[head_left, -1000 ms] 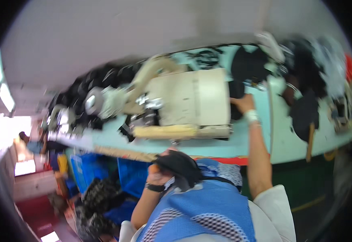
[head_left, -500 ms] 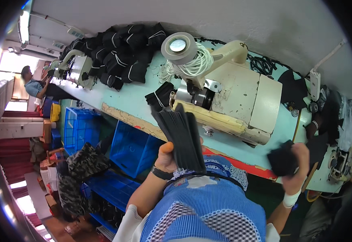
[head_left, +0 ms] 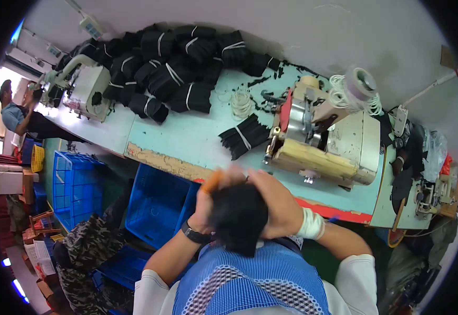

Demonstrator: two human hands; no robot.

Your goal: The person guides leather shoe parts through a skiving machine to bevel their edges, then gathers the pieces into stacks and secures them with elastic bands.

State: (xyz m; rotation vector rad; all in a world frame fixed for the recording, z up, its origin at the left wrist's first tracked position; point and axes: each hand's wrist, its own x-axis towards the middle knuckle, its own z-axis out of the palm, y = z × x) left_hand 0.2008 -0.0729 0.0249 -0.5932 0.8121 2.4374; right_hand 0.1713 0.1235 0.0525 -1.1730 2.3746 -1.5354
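Both my hands hold a stack of black fabric pieces (head_left: 237, 218) in front of my blue checked apron (head_left: 250, 286). My left hand (head_left: 203, 205) is closed on its left side; an orange cover sits on one finger. Against the other side presses my right hand (head_left: 281, 202), its fingers bent over the top. Motion blurs the fingertips and the upper edge of the stack. Beyond them, on the pale green table (head_left: 187, 149), lies a black fabric bundle (head_left: 244, 136) tied with white string. A sewing machine (head_left: 318, 157) stands to its right.
Tied black bundles (head_left: 173, 73) are heaped at the back left, near loose white string (head_left: 241, 102). A spool of cord (head_left: 362, 83) tops the machine. Blue crates (head_left: 158, 205) stand below the table's left edge. At far left a person (head_left: 14, 113) works by another machine (head_left: 89, 92).
My right hand has come in from the right with its black pieces to meet the stack in my left hand. The stack is now lower and tilted, and the view has shifted.
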